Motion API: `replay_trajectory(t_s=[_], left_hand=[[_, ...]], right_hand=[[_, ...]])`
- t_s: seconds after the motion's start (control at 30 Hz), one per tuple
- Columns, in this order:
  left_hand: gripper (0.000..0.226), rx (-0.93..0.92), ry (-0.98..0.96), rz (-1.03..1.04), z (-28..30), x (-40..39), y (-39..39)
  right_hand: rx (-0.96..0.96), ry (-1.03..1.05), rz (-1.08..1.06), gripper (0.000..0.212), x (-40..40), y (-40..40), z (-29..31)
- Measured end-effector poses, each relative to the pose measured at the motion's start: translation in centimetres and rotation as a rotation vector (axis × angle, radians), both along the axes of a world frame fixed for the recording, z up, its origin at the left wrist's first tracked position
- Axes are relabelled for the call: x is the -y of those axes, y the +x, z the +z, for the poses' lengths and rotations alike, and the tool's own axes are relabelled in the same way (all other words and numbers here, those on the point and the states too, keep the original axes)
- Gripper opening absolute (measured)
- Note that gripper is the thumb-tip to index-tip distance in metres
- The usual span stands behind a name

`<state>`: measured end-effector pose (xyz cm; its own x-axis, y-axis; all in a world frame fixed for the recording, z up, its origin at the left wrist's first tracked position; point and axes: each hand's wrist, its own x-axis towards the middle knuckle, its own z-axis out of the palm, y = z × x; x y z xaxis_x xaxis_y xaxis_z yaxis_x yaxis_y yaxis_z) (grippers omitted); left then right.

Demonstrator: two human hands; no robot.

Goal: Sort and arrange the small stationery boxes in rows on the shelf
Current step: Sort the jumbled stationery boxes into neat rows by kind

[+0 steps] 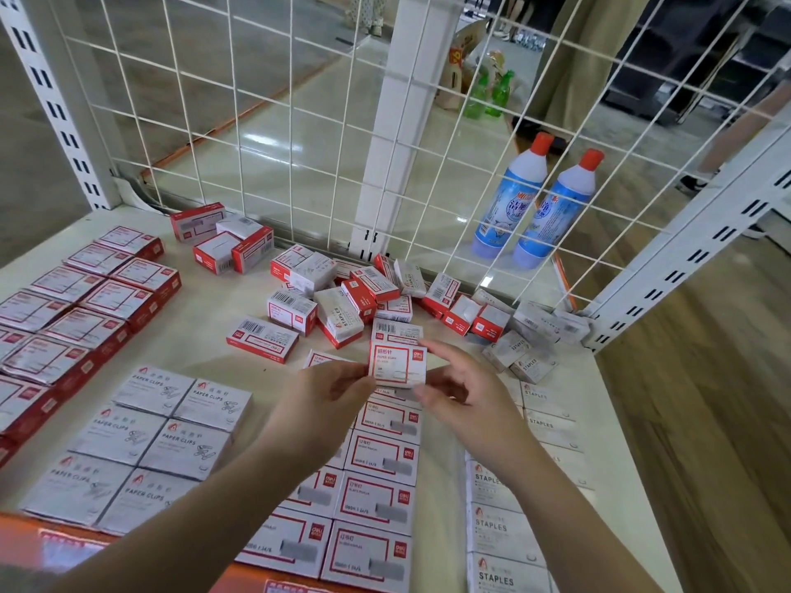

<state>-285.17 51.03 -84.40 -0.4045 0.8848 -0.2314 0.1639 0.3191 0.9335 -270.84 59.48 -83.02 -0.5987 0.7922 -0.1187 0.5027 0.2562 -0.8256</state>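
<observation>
Both hands, the left hand [329,389] and the right hand [460,385], pinch one paper-clip box [397,364] above the shelf [205,331]. Sorted rows [162,438] lie at 6 to 9 o'clock; the loose pile [368,297] at 12 o'clock remains, so the task seems about half done.

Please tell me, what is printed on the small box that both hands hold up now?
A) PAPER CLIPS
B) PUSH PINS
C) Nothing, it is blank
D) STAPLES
A: the red-framed box, pinched between the left hand and the right hand above the rows, reads PAPER CLIPS on its top face.
</observation>
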Motion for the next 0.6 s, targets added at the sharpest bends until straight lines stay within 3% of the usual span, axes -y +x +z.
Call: replay_trajectory(t_s=[0.23,0.6], left_hand=[[0.015,-0.012,0.013,-0.002,0.1,0.2,-0.2],[0.029,-0.149,-0.019,-0.035,-0.5,0.4,-0.7]], right_hand=[[0.066,0.108,-0.01,0.048,0.7,0.1,-0.5],[0.103,0.194,0.012,0.044,1.3,-0.3,-0.3]])
